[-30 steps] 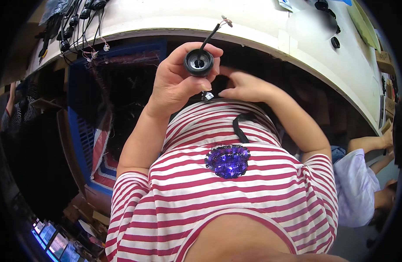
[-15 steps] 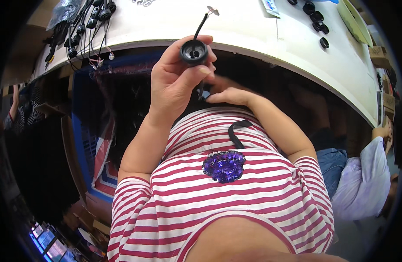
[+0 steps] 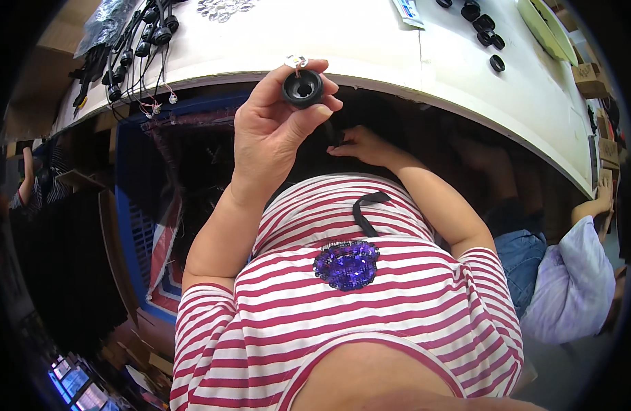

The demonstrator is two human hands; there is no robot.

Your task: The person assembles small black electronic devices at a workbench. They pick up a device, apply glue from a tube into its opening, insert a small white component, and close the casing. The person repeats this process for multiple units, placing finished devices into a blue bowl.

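Note:
My left hand grips a black round cup-shaped lamp housing between thumb and fingers, its hollow side facing up. Just beyond the rim is a small whitish round board, joined to the housing by thin reddish wires. Lower and to the right, my right hand pinches a black cable that hangs under the housing. Part of that cable is lost against the dark background.
Black cabled lamp housings lie at the table's left, beside a clear plastic bag. Small clear pieces, a tube, black rings and a pale green tray are farther along. A blue crate stands below. Another person's arm shows right.
The cable end that stuck up out of the housing has drawn down into it, bringing the small board to the rim. My right hand has shifted slightly right, holding the cable below.

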